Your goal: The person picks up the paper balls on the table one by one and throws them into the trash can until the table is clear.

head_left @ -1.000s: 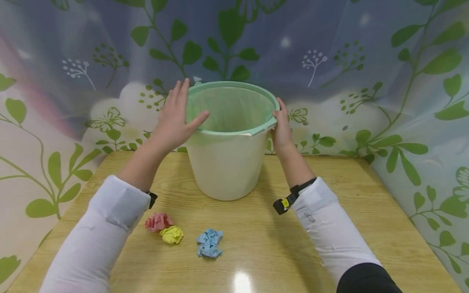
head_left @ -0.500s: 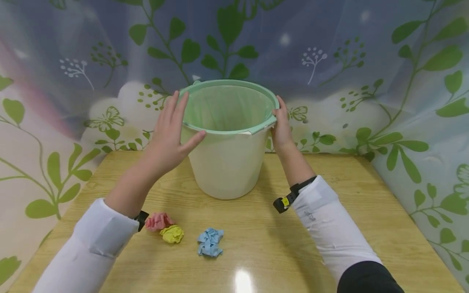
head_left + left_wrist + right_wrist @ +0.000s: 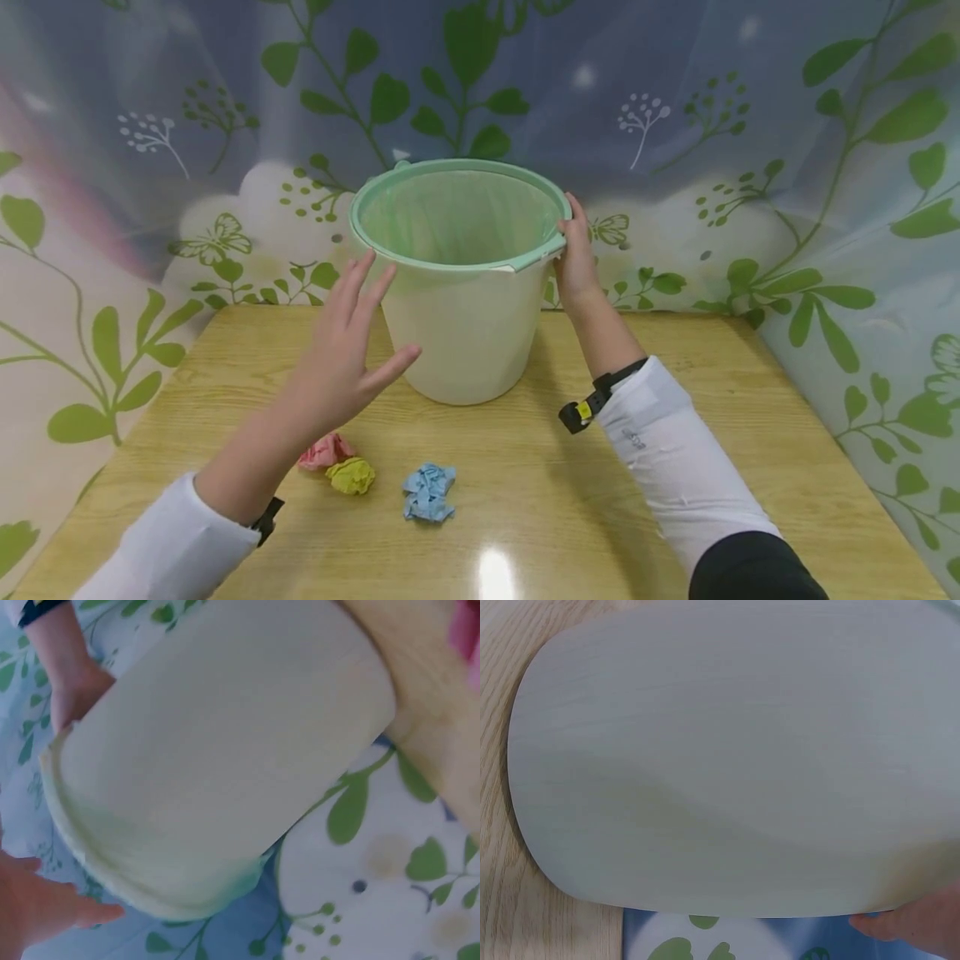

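A pale cream bin (image 3: pixel 465 333) with a green rim (image 3: pixel 450 267) stands upright at the back of the table, a green liner or inner wall showing inside it. My right hand (image 3: pixel 577 262) grips the right side of its rim; in the right wrist view, part of that hand (image 3: pixel 915 926) lies against the bin's wall. My left hand (image 3: pixel 330 362) hovers in front and left of the bin with fingers spread, holding nothing. On the table near my left forearm lie a crumpled pink paper ball (image 3: pixel 324 451) and a yellow one (image 3: pixel 351 476). A crumpled blue paper ball (image 3: pixel 429 493) lies to their right.
The wooden table (image 3: pixel 675 467) reaches to a leaf-patterned cloth backdrop (image 3: pixel 675 167) behind the bin and along both sides. Each wrist wears a black strap, the right one (image 3: pixel 588 408) with a yellow patch.
My left hand has come off the bin's left rim and moved down toward me, fingers still spread. My right hand stays on the rim; the bin and paper balls keep their places.
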Motion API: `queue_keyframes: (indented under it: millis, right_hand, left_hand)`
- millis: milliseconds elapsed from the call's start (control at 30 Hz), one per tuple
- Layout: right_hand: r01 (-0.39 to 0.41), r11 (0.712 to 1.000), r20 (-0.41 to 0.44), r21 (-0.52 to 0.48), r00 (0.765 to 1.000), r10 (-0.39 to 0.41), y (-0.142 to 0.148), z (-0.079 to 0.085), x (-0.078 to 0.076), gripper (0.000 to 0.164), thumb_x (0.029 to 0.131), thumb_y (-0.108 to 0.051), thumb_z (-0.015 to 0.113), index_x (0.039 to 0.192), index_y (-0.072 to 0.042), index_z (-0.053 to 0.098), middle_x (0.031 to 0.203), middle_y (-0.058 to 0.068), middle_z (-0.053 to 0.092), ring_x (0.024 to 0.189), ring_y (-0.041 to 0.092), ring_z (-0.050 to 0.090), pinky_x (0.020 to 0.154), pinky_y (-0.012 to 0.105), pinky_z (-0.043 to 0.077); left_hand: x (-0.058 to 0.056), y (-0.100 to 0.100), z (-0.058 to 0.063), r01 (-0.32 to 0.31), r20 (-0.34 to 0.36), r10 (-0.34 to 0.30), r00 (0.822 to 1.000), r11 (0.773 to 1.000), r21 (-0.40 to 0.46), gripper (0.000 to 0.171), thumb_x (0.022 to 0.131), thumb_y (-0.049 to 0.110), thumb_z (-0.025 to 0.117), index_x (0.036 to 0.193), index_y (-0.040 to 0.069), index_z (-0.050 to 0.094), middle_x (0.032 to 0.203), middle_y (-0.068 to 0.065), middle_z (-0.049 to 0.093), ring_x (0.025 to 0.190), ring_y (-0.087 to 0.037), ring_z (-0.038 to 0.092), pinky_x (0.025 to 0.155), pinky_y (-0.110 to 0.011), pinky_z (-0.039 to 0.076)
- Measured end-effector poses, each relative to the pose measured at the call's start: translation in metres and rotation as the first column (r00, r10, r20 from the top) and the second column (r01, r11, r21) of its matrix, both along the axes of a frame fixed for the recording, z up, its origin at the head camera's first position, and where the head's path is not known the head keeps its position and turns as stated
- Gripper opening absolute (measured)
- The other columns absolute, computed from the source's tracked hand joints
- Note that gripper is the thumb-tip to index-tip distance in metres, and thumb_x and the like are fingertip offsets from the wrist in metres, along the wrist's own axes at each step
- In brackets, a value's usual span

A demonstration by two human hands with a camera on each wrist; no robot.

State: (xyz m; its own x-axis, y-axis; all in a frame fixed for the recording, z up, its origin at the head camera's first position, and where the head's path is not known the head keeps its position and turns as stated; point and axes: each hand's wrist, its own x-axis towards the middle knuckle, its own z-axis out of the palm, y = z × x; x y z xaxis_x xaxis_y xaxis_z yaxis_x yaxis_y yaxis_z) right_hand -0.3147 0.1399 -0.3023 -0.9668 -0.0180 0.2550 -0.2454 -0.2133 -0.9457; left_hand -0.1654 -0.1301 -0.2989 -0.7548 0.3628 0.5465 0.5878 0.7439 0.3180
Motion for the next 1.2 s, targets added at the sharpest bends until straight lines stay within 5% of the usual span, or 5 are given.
queue_keyframes:
  millis: [200, 400, 633, 867, 1200]
  right_hand:
    - [0.002, 1.000, 0.006, 0.016, 1.000, -0.002, -0.001, 0.000, 0.001, 0.070, 0.089, -0.022, 0.029, 0.156, -0.016, 0.009, 0.159, 0.005, 0.019, 0.141, 0.020, 0.024, 0.118, 0.046, 0.016]
    - [0.007, 1.000, 0.004, 0.008, 1.000, -0.007, 0.000, 0.000, 0.001, 0.070, 0.089, -0.022, 0.030, 0.156, -0.016, 0.009, 0.158, 0.005, 0.020, 0.140, 0.020, 0.025, 0.118, 0.047, 0.016]
    - [0.001, 1.000, -0.004, 0.004, 1.000, -0.001, 0.000, 0.001, 0.001, 0.071, 0.088, -0.021, 0.030, 0.156, -0.015, 0.009, 0.158, 0.005, 0.020, 0.139, 0.019, 0.025, 0.117, 0.045, 0.018]
    - [0.005, 1.000, -0.003, -0.005, 1.000, -0.005, -0.002, 0.001, 0.002, 0.071, 0.088, -0.020, 0.030, 0.156, -0.014, 0.009, 0.157, 0.006, 0.022, 0.137, 0.019, 0.028, 0.116, 0.045, 0.019]
    - [-0.005, 1.000, -0.009, -0.008, 1.000, 0.005, -0.001, 0.000, 0.001, 0.069, 0.091, -0.019, 0.029, 0.156, -0.014, 0.008, 0.159, 0.005, 0.019, 0.138, 0.017, 0.026, 0.114, 0.041, 0.021]
  left_hand:
    - [0.007, -0.001, -0.024, 0.228, -0.193, -0.229, 0.954, 0.973, -0.025, 0.071, 0.099, 0.054, 0.037, 0.144, 0.000, 0.041, 0.154, -0.021, 0.030, 0.141, -0.039, 0.030, 0.109, -0.060, 0.031]
    - [0.013, 0.000, -0.051, 0.362, -0.079, -0.369, 0.926, 0.927, -0.095, 0.058, 0.098, 0.047, 0.047, 0.142, 0.008, 0.045, 0.146, -0.013, 0.043, 0.132, -0.029, 0.043, 0.106, -0.049, 0.040]
    - [0.023, 0.007, -0.087, 0.413, 0.164, -0.385, 0.908, 0.885, -0.214, 0.071, 0.088, 0.043, 0.068, 0.145, 0.012, 0.040, 0.150, -0.008, 0.037, 0.135, -0.026, 0.042, 0.105, -0.049, 0.042]
    - [0.031, 0.009, -0.106, 0.473, 0.433, -0.317, 0.844, 0.821, -0.321, 0.089, 0.083, 0.057, 0.066, 0.152, 0.017, 0.027, 0.157, -0.011, 0.024, 0.143, -0.032, 0.027, 0.109, -0.059, 0.032]
    - [0.031, 0.017, -0.119, 0.548, 0.592, -0.236, 0.770, 0.720, -0.426, 0.092, 0.081, 0.060, 0.067, 0.154, 0.024, 0.024, 0.160, -0.011, 0.016, 0.145, -0.036, 0.021, 0.113, -0.056, 0.029]
